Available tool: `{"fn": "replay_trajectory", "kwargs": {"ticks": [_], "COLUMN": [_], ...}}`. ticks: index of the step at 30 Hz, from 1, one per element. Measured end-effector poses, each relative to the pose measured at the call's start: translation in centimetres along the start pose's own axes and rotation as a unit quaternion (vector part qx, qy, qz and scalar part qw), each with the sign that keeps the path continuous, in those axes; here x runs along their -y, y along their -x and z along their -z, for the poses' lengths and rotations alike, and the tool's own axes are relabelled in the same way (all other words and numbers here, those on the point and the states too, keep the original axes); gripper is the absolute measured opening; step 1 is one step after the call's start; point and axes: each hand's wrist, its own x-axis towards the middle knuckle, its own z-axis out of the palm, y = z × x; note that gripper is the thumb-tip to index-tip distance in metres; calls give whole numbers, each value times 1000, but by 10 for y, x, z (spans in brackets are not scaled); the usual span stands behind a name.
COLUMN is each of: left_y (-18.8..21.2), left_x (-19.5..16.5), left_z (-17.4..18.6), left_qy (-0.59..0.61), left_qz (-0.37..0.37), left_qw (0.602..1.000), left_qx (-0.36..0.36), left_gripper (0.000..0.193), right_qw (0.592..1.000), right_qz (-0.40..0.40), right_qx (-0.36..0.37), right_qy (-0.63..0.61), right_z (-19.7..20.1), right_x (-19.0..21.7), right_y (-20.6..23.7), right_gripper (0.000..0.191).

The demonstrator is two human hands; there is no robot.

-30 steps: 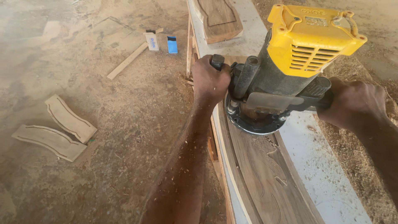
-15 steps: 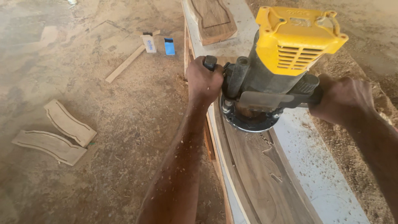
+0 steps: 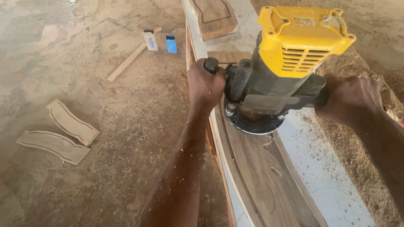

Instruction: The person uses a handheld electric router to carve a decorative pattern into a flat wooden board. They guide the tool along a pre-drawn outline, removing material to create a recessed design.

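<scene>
The plunge router point(image 3: 281, 71) — yellow cap over a grey body — stood upright with its round base flat on the curved dark wood board point(image 3: 261, 168), near the board's far end. The left hand point(image 3: 205, 86) was wrapped shut around the router's left handle, fingers curled tight; the right hand point(image 3: 351, 98) was clenched likewise on the right handle, so the tool sat squarely between them, neither hand nearer. The board's long axis ran from the router back toward the person, bowing along the left edge of the white workbench point(image 3: 324, 168). Another shaped board point(image 3: 216, 17) lay at the bench's far end — two curved offcuts point(image 3: 63, 132) rested on the sawdust floor.
</scene>
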Motion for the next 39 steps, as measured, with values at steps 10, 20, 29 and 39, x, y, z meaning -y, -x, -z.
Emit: {"fn": "replay_trajectory", "kwargs": {"ticks": [10, 20, 29, 39], "left_y": [5, 10, 12, 13], "left_x": [-5, -6, -9, -8], "left_z": [7, 9, 12, 15], "left_qy": [-15, -8, -33, -48], "left_qz": [36, 15, 23, 52], "left_qw": [999, 1000, 999, 997], "left_qx": [26, -4, 3, 14], "left_gripper": [15, 15, 15, 11], "right_qw": [999, 999, 997, 995], "right_qz": [-5, 7, -2, -9], "right_qx": [44, 45, 74, 99], "right_qy": [17, 22, 22, 26], "right_z": [1, 2, 4, 10], "right_x": [2, 3, 4, 7], "right_y": [-2, 1, -3, -4], "right_gripper": [16, 16, 23, 19]}}
